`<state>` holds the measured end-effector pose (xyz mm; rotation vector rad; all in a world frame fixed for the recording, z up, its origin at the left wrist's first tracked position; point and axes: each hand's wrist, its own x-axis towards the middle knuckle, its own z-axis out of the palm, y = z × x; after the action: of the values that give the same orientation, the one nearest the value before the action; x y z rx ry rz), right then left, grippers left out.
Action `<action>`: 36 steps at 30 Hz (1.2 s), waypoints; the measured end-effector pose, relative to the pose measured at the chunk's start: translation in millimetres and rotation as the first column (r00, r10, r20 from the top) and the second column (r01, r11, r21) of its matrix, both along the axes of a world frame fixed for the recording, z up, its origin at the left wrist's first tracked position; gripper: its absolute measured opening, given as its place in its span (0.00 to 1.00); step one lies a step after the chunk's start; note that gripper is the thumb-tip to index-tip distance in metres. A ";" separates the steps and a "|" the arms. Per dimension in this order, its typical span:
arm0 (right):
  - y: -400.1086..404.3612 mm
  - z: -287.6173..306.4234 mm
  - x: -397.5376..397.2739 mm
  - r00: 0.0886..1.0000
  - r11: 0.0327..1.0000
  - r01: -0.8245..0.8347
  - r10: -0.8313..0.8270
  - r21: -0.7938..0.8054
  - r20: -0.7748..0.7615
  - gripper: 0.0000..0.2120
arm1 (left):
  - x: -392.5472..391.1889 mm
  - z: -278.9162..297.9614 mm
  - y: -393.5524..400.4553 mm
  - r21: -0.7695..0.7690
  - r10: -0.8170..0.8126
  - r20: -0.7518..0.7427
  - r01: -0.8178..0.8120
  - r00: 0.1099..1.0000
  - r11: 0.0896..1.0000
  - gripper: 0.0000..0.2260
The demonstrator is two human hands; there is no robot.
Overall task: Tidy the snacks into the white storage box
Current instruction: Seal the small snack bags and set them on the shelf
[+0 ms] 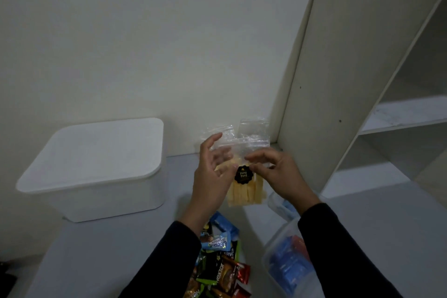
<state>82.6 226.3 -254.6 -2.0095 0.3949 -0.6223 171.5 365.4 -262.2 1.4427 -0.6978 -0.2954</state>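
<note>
Here we hold a clear plastic bag of pale yellow snack sticks with a black round label [244, 176] above the grey tabletop [108, 249]. Left hand [212, 176] cups its left side, fingers loosely spread; right hand [278, 174] pinches its upper right edge. The lidded white rectangular storage box [96, 167] sits well left. Mixed snack packets [220, 261] lie below the hands.

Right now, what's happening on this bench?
A person holds a clear bag of yellow snack sticks up in both hands: left hand on its left side, right hand pinching near the black label. The white storage box sits to the left with its lid on. A pile of wrapped snacks lies on the surface below, beside a clear tub of blue packets.
</note>
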 end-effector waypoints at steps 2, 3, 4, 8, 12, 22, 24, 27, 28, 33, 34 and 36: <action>-18.7 -9.0 6.1 0.999 0.999 0.035 -0.034 0.034 -0.033 0.15 | 7.6 -14.6 -16.5 0.093 -0.048 0.121 0.037 0.992 0.995 0.28; -30.1 -13.8 10.0 0.997 0.998 0.044 -0.041 0.046 -0.061 0.15 | 12.0 -21.9 -27.3 0.134 -0.060 0.165 0.038 0.985 0.990 0.26; -43.1 -19.4 14.8 0.995 0.997 0.052 -0.047 0.059 -0.089 0.16 | 16.9 -28.4 -39.5 0.163 -0.068 0.185 0.038 0.980 0.986 0.25; -98.2 -45.7 42.6 0.987 0.989 0.088 -0.070 0.119 -0.143 0.10 | 45.8 -56.8 -97.6 0.244 -0.057 0.212 0.003 0.976 0.970 0.21; -152.0 -80.1 76.7 0.978 0.984 0.097 -0.067 0.147 -0.198 0.09 | 80.3 -94.9 -157.0 0.304 -0.014 0.223 -0.056 0.975 0.951 0.21; -225.5 -158.4 138.1 0.958 0.977 0.078 -0.018 0.201 -0.285 0.10 | 126.5 -169.8 -224.8 0.366 0.057 0.336 -0.186 0.940 0.912 0.22; -227.5 -162.2 141.7 0.957 0.976 0.076 -0.014 0.205 -0.289 0.07 | 128.3 -173.0 -225.4 0.387 0.046 0.359 -0.193 0.932 0.902 0.22; -229.6 -162.7 145.0 0.949 0.976 0.059 0.011 0.208 -0.316 0.08 | 131.6 -170.9 -227.0 0.457 0.006 0.361 -0.183 0.932 0.871 0.22; -229.6 -161.1 146.1 0.945 0.973 0.057 0.019 0.222 -0.327 0.09 | 133.2 -169.4 -227.8 0.494 -0.012 0.355 -0.176 0.935 0.851 0.22; -228.9 -149.7 141.9 0.891 0.990 0.044 0.021 0.133 -0.453 0.15 | 132.7 -150.6 -227.1 0.634 -0.098 0.334 -0.147 0.937 0.759 0.21; -228.6 -146.2 140.9 0.879 0.999 0.026 -0.006 0.035 -0.476 0.16 | 131.4 -144.4 -226.5 0.647 -0.110 0.346 -0.152 0.932 0.747 0.20; -226.3 -137.3 139.5 0.839 0.980 -0.038 -0.075 -0.196 -0.539 0.20 | 128.7 -130.7 -224.7 0.673 -0.127 0.374 -0.175 0.919 0.719 0.20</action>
<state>222.1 -0.1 -391.9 -2.3685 0.7154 -0.0792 300.2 140.8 -392.9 2.2901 -0.9520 -0.2561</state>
